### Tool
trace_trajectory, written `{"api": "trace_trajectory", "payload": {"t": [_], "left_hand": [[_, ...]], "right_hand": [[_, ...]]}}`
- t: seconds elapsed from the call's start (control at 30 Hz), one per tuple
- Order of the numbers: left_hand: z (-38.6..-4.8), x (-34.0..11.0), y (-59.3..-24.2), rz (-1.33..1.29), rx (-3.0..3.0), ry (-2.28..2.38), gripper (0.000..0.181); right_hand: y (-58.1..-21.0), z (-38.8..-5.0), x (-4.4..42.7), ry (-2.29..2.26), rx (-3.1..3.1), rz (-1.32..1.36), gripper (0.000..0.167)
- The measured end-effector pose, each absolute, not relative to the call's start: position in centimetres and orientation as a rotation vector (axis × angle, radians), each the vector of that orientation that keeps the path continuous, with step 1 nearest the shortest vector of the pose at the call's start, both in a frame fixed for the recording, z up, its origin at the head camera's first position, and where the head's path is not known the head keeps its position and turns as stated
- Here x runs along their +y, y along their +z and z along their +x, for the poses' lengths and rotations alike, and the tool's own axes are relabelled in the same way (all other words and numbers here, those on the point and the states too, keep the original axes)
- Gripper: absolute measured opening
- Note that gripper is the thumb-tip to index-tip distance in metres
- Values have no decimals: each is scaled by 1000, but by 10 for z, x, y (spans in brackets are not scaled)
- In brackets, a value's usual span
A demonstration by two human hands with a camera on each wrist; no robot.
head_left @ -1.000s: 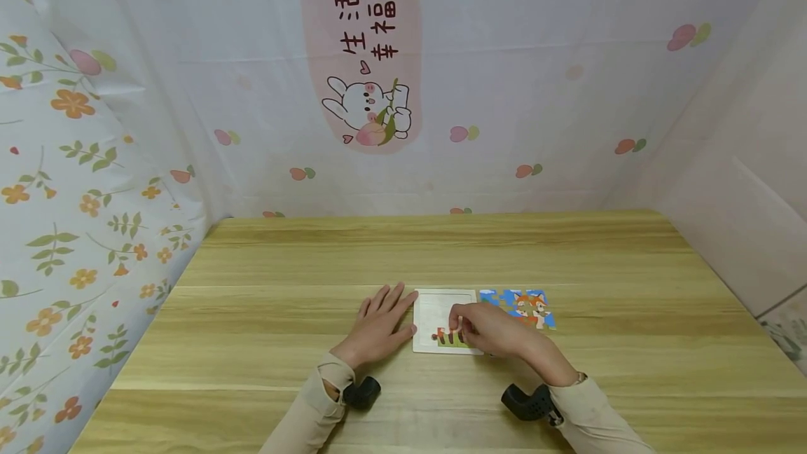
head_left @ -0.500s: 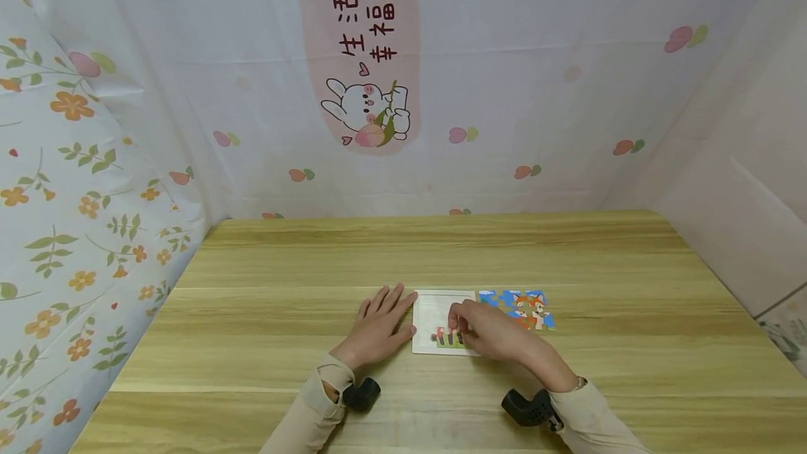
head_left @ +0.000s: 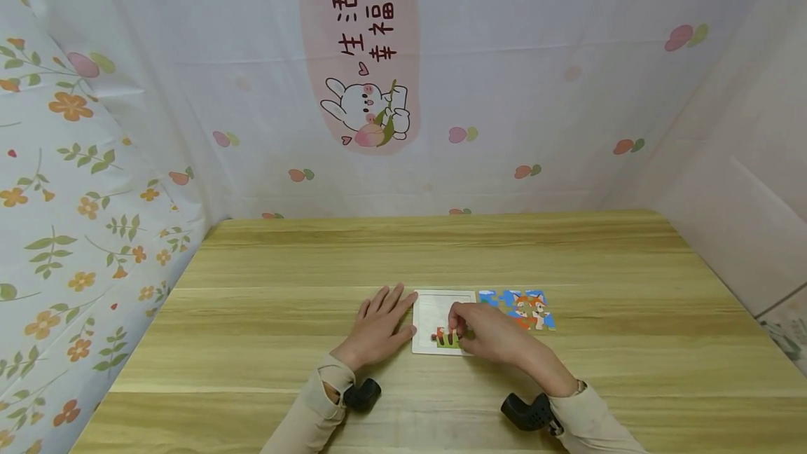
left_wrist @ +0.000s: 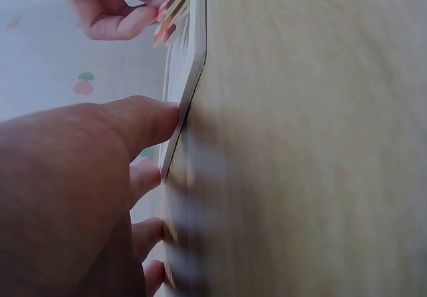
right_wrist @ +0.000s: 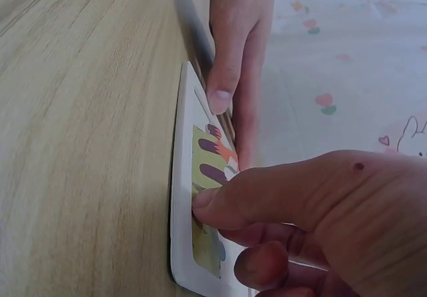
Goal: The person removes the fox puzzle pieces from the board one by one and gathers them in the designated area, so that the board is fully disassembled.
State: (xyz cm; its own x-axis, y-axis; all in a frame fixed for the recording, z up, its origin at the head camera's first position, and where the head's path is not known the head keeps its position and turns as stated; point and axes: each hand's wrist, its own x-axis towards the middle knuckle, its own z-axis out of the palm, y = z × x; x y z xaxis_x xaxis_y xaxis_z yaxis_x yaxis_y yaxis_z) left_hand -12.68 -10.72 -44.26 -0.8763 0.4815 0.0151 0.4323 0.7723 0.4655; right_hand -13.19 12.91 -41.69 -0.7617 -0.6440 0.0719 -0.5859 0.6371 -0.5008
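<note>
A white puzzle tray lies on the table. My left hand rests flat beside it, fingers spread, with thumb and fingertips touching its left edge. Along the tray's lower edge is a green strip of jigsaw pieces with dark legs and a bit of orange. Over the strip's right part, my right hand pinches a jigsaw piece with thumb and fingers. In the right wrist view the thumb presses on the green strip; the fingers partly cover it. The left wrist view shows the pieces at the right fingertips.
Joined fox-picture pieces on blue lie right of the tray, partly behind the right hand. The wooden table reaches back to a printed curtain. Black wrist cameras sit on both forearms.
The right hand has shifted very slightly at the strip's right end, its fingers still on the pieces. The left hand stays in place at the tray's edge.
</note>
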Motion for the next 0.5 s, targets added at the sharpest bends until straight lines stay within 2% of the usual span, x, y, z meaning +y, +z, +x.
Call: {"api": "trace_trajectory", "payload": {"t": [0.5], "left_hand": [[-126, -107, -442, 739, 2866, 711, 53]], "right_hand": [[-417, -130, 128, -781, 2798, -1023, 22]]}}
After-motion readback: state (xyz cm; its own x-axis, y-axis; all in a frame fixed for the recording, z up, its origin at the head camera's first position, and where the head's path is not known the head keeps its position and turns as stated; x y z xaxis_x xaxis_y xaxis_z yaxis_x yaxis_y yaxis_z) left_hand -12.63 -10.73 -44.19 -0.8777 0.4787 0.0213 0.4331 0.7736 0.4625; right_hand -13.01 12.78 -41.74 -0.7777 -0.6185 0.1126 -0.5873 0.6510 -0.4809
